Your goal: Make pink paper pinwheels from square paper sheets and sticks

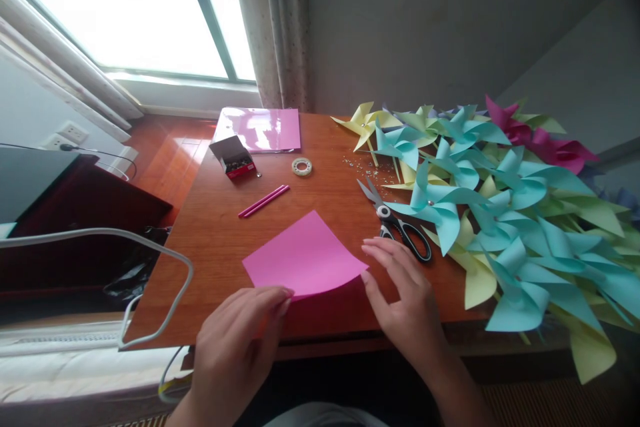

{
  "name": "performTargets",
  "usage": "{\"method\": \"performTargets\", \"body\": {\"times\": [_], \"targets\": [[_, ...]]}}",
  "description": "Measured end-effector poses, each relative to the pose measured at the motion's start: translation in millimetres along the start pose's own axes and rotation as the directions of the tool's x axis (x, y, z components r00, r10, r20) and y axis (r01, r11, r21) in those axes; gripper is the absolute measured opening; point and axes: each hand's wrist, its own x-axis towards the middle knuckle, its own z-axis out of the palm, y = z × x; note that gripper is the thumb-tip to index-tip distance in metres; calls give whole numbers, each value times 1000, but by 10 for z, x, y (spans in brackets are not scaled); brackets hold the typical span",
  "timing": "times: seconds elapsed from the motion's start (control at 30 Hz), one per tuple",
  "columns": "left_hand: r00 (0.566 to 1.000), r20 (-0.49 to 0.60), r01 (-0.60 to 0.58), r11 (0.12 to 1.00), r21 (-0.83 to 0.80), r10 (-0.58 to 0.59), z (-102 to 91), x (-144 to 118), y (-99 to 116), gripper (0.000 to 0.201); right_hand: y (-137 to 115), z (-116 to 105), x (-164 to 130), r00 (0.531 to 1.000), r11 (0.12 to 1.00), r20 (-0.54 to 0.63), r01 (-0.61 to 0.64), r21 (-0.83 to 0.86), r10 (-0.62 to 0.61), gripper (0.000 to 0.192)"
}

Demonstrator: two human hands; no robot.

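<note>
My left hand point(240, 330) pinches the near corner of the pink paper square point(305, 257), fingertips pressed together on its edge. My right hand point(400, 293) lies flat, fingers spread and loose, its fingertips touching the sheet's right corner, which curls up a little; nothing is held in that grip.

The pink paper square lies on the bench point(210, 240) at its near edge, uncut and unfolded as far as I can see.

Landmark: the sheet. Just right of it, scissors point(400, 223), blades parted, untouched. Beyond it, two pink sticks point(263, 201); farther beyond, a tape roll point(301, 166), a small open box of pins point(234, 157) and a stack of pink sheets point(260, 129). Loose pins point(363, 163) are scattered beyond the scissors.

Right of the sheet, a large heap of finished pinwheels point(500, 207), blue, yellow-green, some magenta.

Judgement: many are done; this sheet is at the very start, with cutting, folding, pinning and mounting all left.
</note>
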Motion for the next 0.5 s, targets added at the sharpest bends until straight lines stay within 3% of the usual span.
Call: {"method": "performTargets", "body": {"times": [0.07,0.2,0.37,0.5], "targets": [[994,34,-100,995,-5,100,63,8,45,20,-56,-10,-21,994,996,70,88,-9,-87,39],[985,99,-135,989,-64,141,199,57,139,20,-172,34,-88,957,983,236,145,109,-168,39],[971,193,-123,988,-97,140,188,108,72,19,-157,79,-117,964,976,234,74,206,-122,20],[960,242,-175,978,117,143,116,134,-129,35,-113,4,-83,975,971,220,-14,239,-41,16]]}}
